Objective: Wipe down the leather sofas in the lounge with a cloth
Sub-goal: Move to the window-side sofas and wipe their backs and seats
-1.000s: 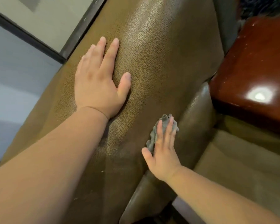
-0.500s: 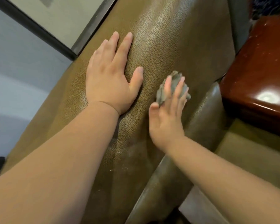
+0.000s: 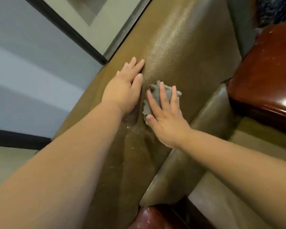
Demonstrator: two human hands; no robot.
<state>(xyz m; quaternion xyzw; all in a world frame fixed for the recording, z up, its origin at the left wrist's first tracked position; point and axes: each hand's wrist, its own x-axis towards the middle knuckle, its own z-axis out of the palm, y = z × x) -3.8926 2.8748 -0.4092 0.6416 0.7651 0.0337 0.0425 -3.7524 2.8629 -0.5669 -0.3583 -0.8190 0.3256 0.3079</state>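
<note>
In the head view, an olive-brown leather sofa (image 3: pixel 180 52) fills the middle, seen from above, its broad pebbled panel running from the upper right down toward the bottom centre. The left hand (image 3: pixel 122 93) lies flat on this panel, palm down, fingers straight and close together, holding nothing; its grip is wide and simply rests on the leather. Just to its right, the right hand (image 3: pixel 165 116) presses a small crumpled grey cloth (image 3: pixel 157 95) against the same panel. The cloth sits under the spread fingers (image 3: pixel 162 93) and forward of the palm, bunched up so that its edges poke out past the fingertips, on the thumb side and between the fingers. The fingers are straight rather than curled, so this grip is wide too, pinning the cloth flat to the leather rather than clutching it. The two hands are near each other, with the cloth's edge close to the left thumb; I cannot tell whether they touch. Pale specks dot the leather below the hands. A rounded cushion (image 3: pixel 196 129) of the sofa passes under the right forearm. A glossy reddish wooden desk (image 3: pixel 271 66) stands at the right, and a dark picture frame (image 3: pixel 76 37) hangs on the wall at the upper left.
</note>
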